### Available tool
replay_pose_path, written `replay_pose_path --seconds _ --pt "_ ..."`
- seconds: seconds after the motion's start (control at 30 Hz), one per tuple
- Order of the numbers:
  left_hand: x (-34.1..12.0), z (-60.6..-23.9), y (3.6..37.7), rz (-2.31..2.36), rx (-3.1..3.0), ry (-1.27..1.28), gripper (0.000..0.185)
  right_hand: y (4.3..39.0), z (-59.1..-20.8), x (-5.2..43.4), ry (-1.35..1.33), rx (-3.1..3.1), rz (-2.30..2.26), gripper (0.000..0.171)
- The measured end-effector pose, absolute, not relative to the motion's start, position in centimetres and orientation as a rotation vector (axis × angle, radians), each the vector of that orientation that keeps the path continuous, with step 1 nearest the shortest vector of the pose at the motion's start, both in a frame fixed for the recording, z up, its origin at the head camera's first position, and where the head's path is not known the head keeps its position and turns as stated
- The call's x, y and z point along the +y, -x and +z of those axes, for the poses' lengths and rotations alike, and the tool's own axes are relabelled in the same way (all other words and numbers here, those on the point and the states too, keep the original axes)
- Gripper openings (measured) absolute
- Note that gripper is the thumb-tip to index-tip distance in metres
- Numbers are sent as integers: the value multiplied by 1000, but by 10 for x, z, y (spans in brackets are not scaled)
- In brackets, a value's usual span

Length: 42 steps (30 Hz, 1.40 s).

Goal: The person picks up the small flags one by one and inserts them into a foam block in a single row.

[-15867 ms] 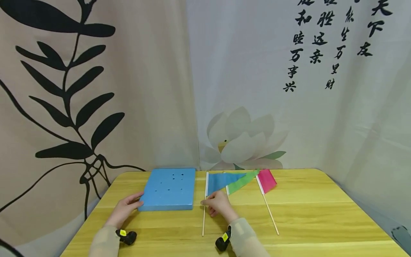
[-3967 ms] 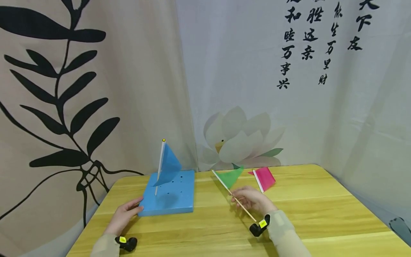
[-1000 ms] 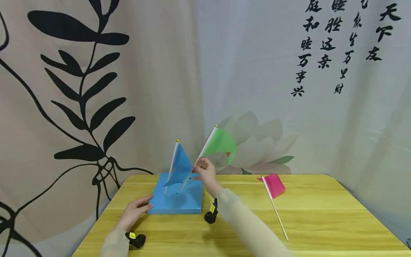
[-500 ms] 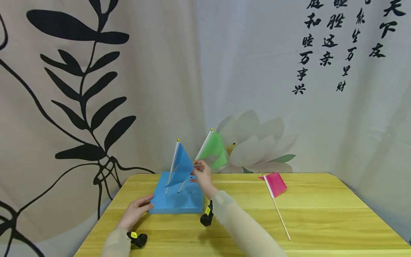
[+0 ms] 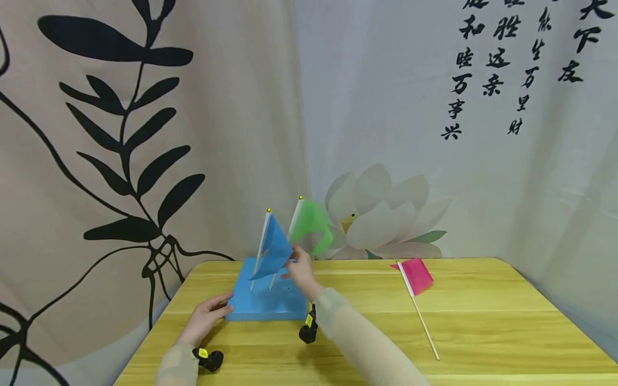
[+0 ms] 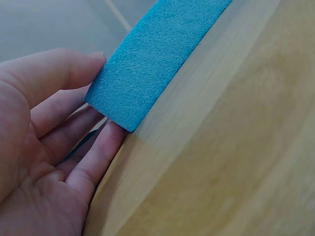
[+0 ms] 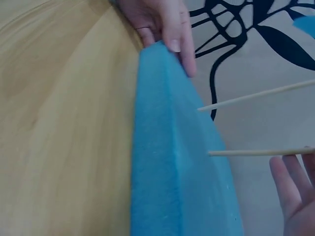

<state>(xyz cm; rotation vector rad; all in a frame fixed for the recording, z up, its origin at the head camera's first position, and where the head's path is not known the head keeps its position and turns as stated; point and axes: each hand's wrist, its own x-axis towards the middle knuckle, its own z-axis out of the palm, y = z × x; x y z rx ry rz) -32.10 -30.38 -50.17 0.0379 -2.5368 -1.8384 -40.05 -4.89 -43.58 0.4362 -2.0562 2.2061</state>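
A blue foam block with several holes lies on the yellow table. A blue flag stands upright in it. Just to its right a green flag leans slightly, its stick entering the block. My right hand pinches that stick low down, just above the block. The straight fingers of my left hand rest against the block's near left corner, thumb on the top edge. The blue flag's stick enters the foam beside the green one.
A pink flag lies flat on the table to the right, its stick pointing toward the near edge. A printed curtain hangs close behind the table and along the right side. The table's left edge runs just beyond my left hand.
The green flag has swung more upright and sunk lower beside the blue one. My right hand has moved down along its stick. My left hand has stayed at the block's corner.
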Motion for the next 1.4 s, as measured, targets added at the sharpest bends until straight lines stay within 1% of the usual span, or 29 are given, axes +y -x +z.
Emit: replay_pose_path --seconds 0.1,0.17,0.2,0.27,0.33,0.4,0.5,0.67,0.8,0.97,1.2,1.4 --pt "-303 -501 321 -1850 -2535 -33 57 397 -438 -50 -426 -2060 2214 38" --pt "-303 -501 321 -1856 -2533 -31 57 396 -438 -51 -402 -2066 2197 19" --pt "-303 -501 321 -1857 -2533 -31 57 396 -439 -51 -393 -2072 2180 15" --pt "-303 -500 321 -1855 -2534 -34 57 395 -438 -52 -413 -2063 2146 26" --pt "-303 -500 321 -1849 -2537 -38 56 392 -437 -51 -449 -2072 2119 31" --pt "-303 -500 320 -1842 -2541 -38 56 384 -433 -46 -512 -2060 2123 22" --pt "-302 -499 321 -1831 -2546 -32 56 371 -426 -34 -598 -2053 2150 3" --pt "-301 -500 322 -1836 -2546 -27 56 367 -427 -2 -655 -2105 2134 19" --pt "-302 -501 322 -1844 -2548 -15 58 373 -426 34 -588 -2166 2153 22" --pt "-302 -500 321 -1836 -2546 -25 58 387 -438 89 -471 -2203 2130 25" --pt "-303 -502 324 -1828 -2561 -20 61 374 -445 164 -263 -2255 2053 27" --pt "-302 -501 324 -1823 -2573 -36 61 362 -450 220 -201 -2382 2013 38"
